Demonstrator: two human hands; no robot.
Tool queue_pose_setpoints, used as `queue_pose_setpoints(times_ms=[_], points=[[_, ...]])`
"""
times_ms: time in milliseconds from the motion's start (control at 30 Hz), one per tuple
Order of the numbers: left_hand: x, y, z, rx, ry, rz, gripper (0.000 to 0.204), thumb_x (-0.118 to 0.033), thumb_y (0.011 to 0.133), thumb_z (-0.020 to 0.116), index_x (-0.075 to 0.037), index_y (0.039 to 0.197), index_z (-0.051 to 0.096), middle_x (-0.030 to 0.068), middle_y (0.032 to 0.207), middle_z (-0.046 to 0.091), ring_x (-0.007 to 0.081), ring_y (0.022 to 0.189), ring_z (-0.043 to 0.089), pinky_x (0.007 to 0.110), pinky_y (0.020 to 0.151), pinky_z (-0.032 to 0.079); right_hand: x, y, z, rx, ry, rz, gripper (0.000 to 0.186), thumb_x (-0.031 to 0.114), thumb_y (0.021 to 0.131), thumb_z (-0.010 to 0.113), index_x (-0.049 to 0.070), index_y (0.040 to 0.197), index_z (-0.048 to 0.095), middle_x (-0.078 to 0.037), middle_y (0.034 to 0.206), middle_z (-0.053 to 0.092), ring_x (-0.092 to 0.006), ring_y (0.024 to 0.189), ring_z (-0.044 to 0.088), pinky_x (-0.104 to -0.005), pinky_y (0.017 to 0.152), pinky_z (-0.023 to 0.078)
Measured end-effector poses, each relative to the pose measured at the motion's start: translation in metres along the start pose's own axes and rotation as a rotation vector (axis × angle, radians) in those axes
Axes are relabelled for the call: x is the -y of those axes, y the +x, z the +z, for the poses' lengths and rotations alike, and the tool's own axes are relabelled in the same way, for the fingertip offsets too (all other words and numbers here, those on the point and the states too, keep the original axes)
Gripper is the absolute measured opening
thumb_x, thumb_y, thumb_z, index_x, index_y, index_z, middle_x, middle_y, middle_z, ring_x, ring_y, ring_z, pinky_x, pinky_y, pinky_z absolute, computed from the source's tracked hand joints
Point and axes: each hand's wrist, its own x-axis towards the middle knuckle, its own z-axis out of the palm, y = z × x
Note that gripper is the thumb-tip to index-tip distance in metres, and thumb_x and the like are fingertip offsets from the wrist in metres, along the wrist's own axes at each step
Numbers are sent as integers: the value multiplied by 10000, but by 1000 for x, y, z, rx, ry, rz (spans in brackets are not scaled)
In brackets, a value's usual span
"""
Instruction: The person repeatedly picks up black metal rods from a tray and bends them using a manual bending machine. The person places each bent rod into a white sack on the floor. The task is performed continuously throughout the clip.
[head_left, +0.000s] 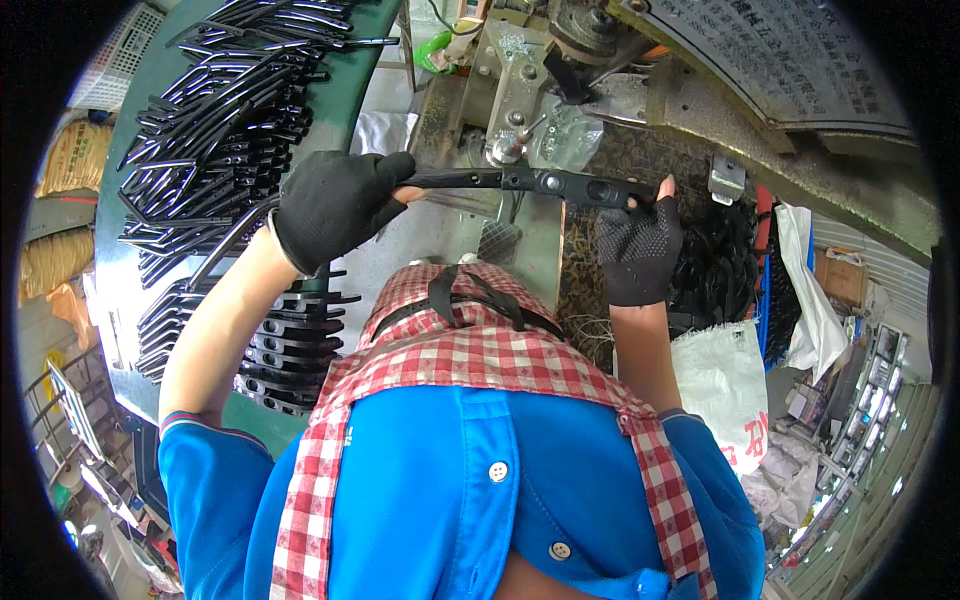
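Observation:
Stretched sideways between my hands is a black bent tube [455, 180], its right end joined to a black flat bracket with oval holes [575, 188]. A bright round rivet or bolt head [554, 183] shows at the joint. My left hand [335, 205], in a black glove, is wrapped round the tube, whose bent end runs on past the wrist to the lower left. In a dotted black glove with bare fingertips, my right hand [640, 250] grips the bracket's far right end. The piece hangs just in front of a metal machine post [507, 148].
Many black bent tubes [220, 130] lie heaped on a green table [345, 100] at left, with stacked bracketed ones [285, 350] nearer. A heavy machine arm [690, 110] overhangs the upper right. Black parts [710, 265] and a white sack [722, 385] are at right. Clear plastic bag [568, 135] behind.

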Motion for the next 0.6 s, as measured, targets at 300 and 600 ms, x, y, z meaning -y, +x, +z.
queue_pose_setpoints(times_ms=[300,600], points=[[12,2,5,54,41,-3,337,-411,903,537,-78,857,564,133,587,572,358,567,586,448,510,430,36,-11,3,75,-1695,-682,234,256,848,690,70,887,554,-52,742,573,-182,622,540,-287,590,442],[8,27,-14,4,200,139,404,-487,880,532,-92,805,574,135,575,572,349,554,595,429,485,432,30,12,60,825,-2195,66,423,432,798,686,27,900,621,-171,654,593,-299,606,615,-377,582,469]])
